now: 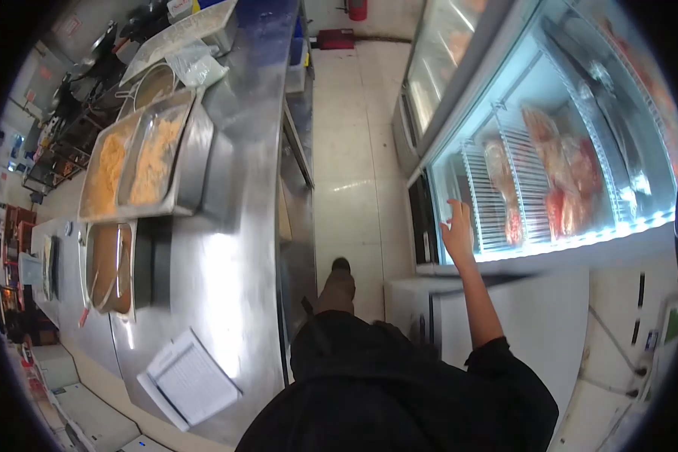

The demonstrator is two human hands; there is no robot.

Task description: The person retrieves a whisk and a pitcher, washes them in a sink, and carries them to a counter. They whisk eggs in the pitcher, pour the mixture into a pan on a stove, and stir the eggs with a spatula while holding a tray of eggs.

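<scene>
My right hand (458, 227) reaches forward from a short black sleeve, its fingers apart and nothing held. It overlaps the near left corner of a brightly lit refrigerator (535, 253). Inside, wire shelves (484, 197) carry several clear bags of reddish, meat-like food (561, 177). Closest to the hand is a bag with red contents (513, 224) on the lower shelf. My left hand is out of sight.
To the left runs a steel worktable (237, 173). On it are metal pans of orange, crumbly food (154, 162), a pan of brown liquid (107, 264) and an open notebook (192, 384). A tiled aisle (346, 151) separates table and refrigerators. A red extinguisher (356, 9) is at the far end.
</scene>
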